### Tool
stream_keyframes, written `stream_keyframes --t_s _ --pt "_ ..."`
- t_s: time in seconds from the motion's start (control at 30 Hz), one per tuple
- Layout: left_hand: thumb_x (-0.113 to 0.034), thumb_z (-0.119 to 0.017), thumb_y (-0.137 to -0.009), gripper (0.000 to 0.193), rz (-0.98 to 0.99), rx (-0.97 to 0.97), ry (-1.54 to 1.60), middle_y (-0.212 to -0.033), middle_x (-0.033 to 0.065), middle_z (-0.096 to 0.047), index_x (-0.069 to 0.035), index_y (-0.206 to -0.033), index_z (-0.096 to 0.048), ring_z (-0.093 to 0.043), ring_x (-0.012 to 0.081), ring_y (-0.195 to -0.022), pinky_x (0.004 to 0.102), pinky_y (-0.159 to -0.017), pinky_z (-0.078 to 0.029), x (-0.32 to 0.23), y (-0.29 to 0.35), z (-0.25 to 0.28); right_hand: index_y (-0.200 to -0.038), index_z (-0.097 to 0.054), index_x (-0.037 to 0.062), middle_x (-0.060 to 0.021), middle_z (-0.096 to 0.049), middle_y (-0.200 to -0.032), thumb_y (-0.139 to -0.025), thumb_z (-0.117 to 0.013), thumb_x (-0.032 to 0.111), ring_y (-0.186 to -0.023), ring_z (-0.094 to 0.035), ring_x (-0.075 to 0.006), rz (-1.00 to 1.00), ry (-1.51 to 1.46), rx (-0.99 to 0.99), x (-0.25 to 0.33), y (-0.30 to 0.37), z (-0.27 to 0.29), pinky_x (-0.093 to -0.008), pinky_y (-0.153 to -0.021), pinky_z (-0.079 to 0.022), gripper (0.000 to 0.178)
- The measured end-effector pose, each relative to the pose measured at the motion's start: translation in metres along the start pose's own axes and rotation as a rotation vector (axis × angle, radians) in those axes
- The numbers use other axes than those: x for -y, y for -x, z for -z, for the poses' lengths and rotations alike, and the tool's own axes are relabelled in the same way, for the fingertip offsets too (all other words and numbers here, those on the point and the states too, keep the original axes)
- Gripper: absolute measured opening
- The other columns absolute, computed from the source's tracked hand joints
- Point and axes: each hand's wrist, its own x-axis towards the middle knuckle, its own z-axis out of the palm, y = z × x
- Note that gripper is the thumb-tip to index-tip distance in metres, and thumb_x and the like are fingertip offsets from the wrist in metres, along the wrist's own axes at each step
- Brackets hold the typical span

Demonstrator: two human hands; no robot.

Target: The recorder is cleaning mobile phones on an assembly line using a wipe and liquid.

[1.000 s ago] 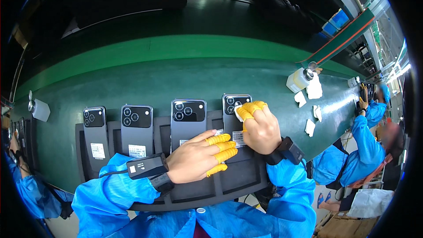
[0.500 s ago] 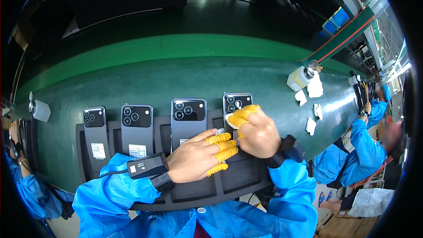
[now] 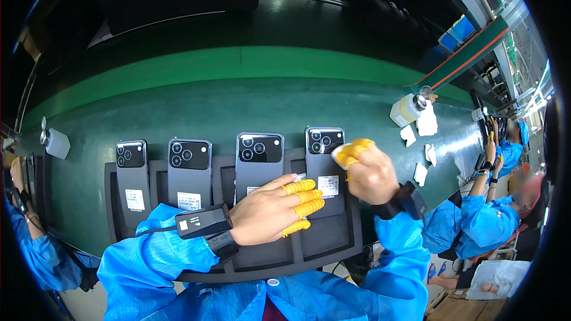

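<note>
Several dark grey smartphones lie camera side up in a row across a black compartment tray (image 3: 262, 264). My left hand (image 3: 267, 209), with yellow finger cots, rests flat with fingers stretched over the third phone (image 3: 260, 166) and the left edge of the rightmost phone (image 3: 324, 163). It covers much of the third phone's lower part. Closed in a pinch, my right hand (image 3: 370, 172) holds a small white wipe (image 3: 339, 157) at the right edge of the rightmost phone, beside its camera block. Further left lie two more phones, the second phone (image 3: 190, 172) and the leftmost phone (image 3: 132, 172).
A white bottle with a metal cap (image 3: 407, 110) stands at the right beside crumpled white wipes (image 3: 427, 122). Another white bottle (image 3: 56, 142) is at the far left. Co-workers in blue sit on the right (image 3: 488, 220) and left (image 3: 44, 261). A green ledge (image 3: 238, 62) runs behind.
My right hand has moved right, off the rightmost phone's camera block with the wipe, uncovering its white label. My left hand has stayed nearly in place.
</note>
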Motion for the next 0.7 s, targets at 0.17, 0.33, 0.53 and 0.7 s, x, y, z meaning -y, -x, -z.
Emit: stream_keyframes --t_s 0.17,0.33,0.53,0.7 --pt "-0.034 -0.06 -0.095 0.044 0.003 0.02 -0.015 -0.135 0.0074 -0.058 -0.012 -0.133 -0.058 -0.05 0.0252 -0.131 0.0426 -0.117 -0.031 -0.001 -0.001 -0.001 -0.086 -0.071 0.0003 -0.0128 -0.063 -0.086 -0.057 -0.066 -0.005 -0.08 -0.062 -0.0324 -0.186 0.193 0.062 -0.029 0.035 0.023 -0.0409 -0.069 -0.055 0.03" --pt "-0.035 -0.06 -0.095 0.044 -0.013 0.017 -0.005 -0.135 0.008 -0.058 -0.012 -0.133 -0.058 -0.049 0.025 -0.132 0.0428 -0.117 -0.031 0.001 -0.002 -0.003 -0.089 -0.07 -0.0002 -0.0149 -0.066 -0.097 -0.06 -0.065 -0.007 -0.089 -0.063 -0.0339 -0.073 0.044 -0.137 -0.008 -0.019 -0.001 -0.0394 -0.079 -0.055 0.03" --pt "-0.035 -0.059 -0.095 0.044 -0.025 -0.007 -0.017 -0.135 0.0081 -0.058 -0.011 -0.131 -0.058 -0.049 0.0251 -0.132 0.0432 -0.117 -0.031 0.0 0.0 -0.003 -0.091 -0.07 -0.0005 -0.0139 -0.064 -0.09 -0.062 -0.064 -0.006 -0.092 -0.062 -0.0341 -0.149 0.114 0.019 -0.007 -0.01 0.002 -0.0383 -0.08 -0.055 0.03" --pt "-0.035 -0.059 -0.095 0.044 -0.01 -0.02 -0.035 -0.135 0.0079 -0.058 -0.011 -0.131 -0.058 -0.049 0.0248 -0.132 0.0435 -0.117 -0.032 -0.001 0.001 -0.007 -0.092 -0.072 -0.0003 -0.014 -0.066 -0.094 -0.059 -0.066 -0.006 -0.088 -0.064 -0.0344 -0.203 0.106 0.017 0.004 0.014 0.014 -0.0407 -0.081 -0.055 0.033"
